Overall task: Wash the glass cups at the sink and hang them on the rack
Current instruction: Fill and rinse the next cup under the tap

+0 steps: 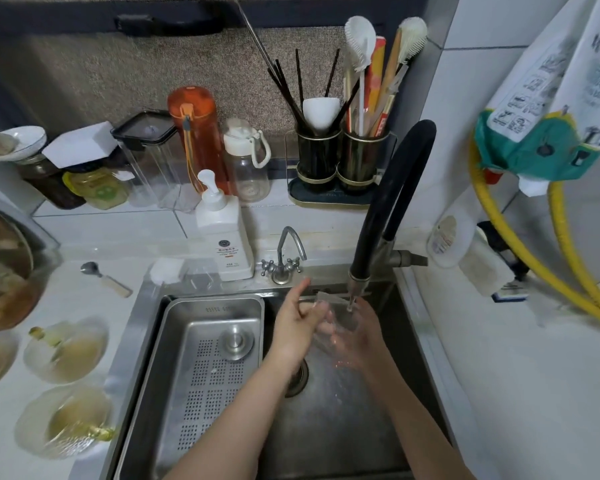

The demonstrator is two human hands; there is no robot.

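Note:
A clear glass cup (340, 317) is tilted under the black faucet (381, 209), whose spout runs water into it over the steel sink (329, 431). My right hand (359, 336) grips the cup from below and the right. My left hand (296, 318) is at the cup's rim, its fingers reaching inside and its thumb sticking up. Two more glass cups with yellow handles lie on the counter at the left, one nearer (66, 422) and one farther (66, 348). No rack shows in this view.
A perforated steel drain tray (205, 375) fills the sink's left half. Behind the sink stand a white soap pump bottle (224, 237), a small chrome tap (286, 258), bottles, jars and a utensil holder (340, 164). A spoon (106, 278) lies left of the sink. Yellow hoses (520, 251) hang at the right.

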